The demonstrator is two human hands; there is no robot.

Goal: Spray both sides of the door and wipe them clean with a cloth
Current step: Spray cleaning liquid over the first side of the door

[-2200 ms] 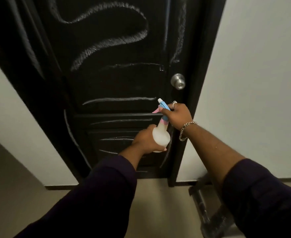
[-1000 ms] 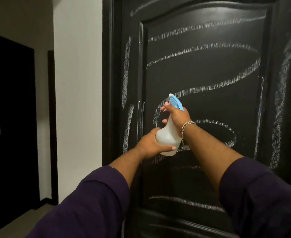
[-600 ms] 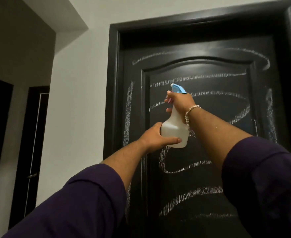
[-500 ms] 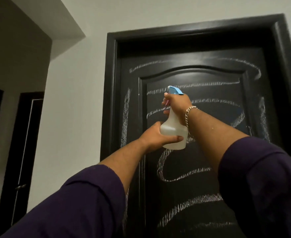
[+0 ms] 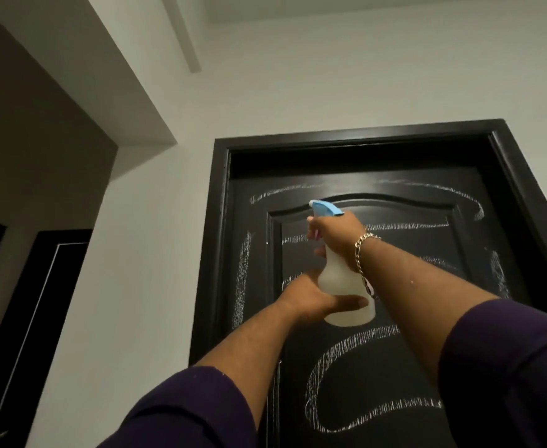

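The person is at the spraying step: the right hand [image 5: 337, 237] grips the neck of the spray bottle [image 5: 345, 282], the left hand [image 5: 314, 299] cups its base, near the chalk-marked door [image 5: 395, 350]; wiping needs a cloth, not visible.

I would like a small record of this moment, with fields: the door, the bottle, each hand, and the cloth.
door: black door, shut in its frame, white chalk-like scribbles across it
bottle: white spray bottle with blue head, upright, held up at the upper panel
right hand: right hand grips the bottle's neck at the trigger
left hand: left hand holds the bottle's base
cloth: not in view
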